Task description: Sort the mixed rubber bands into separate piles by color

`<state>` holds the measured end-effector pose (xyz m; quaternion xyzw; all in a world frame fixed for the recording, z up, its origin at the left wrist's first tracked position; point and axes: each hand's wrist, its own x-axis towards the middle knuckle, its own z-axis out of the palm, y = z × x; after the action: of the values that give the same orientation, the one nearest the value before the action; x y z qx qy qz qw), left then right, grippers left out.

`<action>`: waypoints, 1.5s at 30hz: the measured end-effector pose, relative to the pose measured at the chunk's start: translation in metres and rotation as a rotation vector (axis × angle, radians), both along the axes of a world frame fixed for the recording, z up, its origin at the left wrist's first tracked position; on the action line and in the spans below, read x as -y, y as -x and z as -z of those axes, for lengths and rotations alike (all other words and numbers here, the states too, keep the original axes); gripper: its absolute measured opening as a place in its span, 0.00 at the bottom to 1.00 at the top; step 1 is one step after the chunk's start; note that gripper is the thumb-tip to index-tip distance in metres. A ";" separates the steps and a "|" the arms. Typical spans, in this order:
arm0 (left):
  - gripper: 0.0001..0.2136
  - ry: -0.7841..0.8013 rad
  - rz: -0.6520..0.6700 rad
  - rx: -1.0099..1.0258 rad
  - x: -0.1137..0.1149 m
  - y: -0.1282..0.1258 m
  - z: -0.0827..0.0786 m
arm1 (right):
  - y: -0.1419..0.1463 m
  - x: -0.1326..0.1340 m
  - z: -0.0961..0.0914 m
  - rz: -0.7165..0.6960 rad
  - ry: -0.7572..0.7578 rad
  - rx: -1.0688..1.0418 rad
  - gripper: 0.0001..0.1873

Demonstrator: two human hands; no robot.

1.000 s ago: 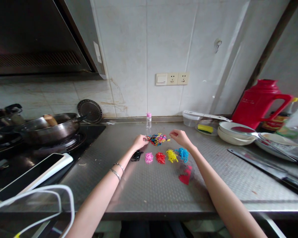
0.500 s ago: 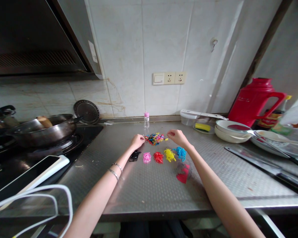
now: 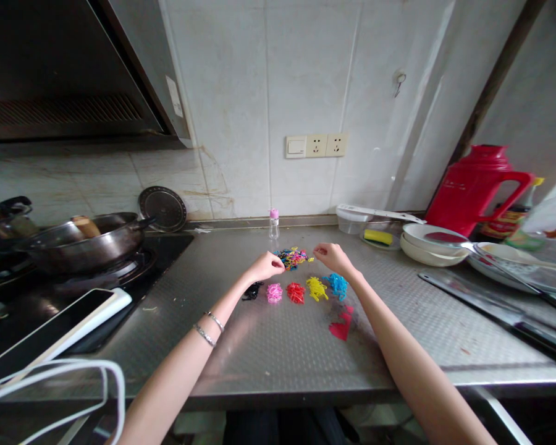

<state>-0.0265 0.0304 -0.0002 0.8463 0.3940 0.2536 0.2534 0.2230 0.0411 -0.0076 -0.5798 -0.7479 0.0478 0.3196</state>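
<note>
A mixed heap of small coloured rubber bands (image 3: 294,257) lies on the steel counter. My left hand (image 3: 267,267) is at the heap's near left edge, fingers pinched; anything between them is too small to make out. At the heap's right edge is my right hand (image 3: 330,254), also closed in a pinch, its contents hidden. Nearer me lie separate piles by colour: black bands (image 3: 252,292) partly under my left wrist, pink bands (image 3: 273,293), red bands (image 3: 295,293), yellow bands (image 3: 315,288) and blue bands (image 3: 337,286) beside my right wrist.
A clear bag with red print (image 3: 341,324) lies by my right forearm. Behind the heap stands a small pink-capped bottle (image 3: 273,225). To the right are bowls (image 3: 430,250), a knife (image 3: 472,301) and a red thermos (image 3: 475,194); leftward, a pan (image 3: 83,244) sits on the stove.
My left hand has shifted right and slightly towards me, from the heap's left end to its near left edge. The right hand has hardly moved.
</note>
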 end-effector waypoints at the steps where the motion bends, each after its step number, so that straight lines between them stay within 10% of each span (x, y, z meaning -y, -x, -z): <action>1: 0.10 0.025 0.046 -0.016 0.005 -0.003 -0.003 | 0.000 0.000 0.000 0.005 0.005 0.008 0.12; 17: 0.09 0.135 0.225 -0.089 0.019 -0.014 -0.006 | -0.005 0.003 0.006 0.093 0.071 0.260 0.14; 30: 0.10 0.165 -0.130 0.236 -0.011 0.011 -0.004 | 0.004 0.000 0.016 0.029 0.146 0.400 0.17; 45: 0.09 0.214 -0.239 0.238 -0.003 0.017 -0.012 | 0.004 -0.001 0.014 0.042 0.093 0.346 0.13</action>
<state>-0.0432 0.0330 0.0123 0.7259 0.4835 0.3369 0.3548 0.2188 0.0423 -0.0218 -0.6092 -0.7763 -0.0248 0.1601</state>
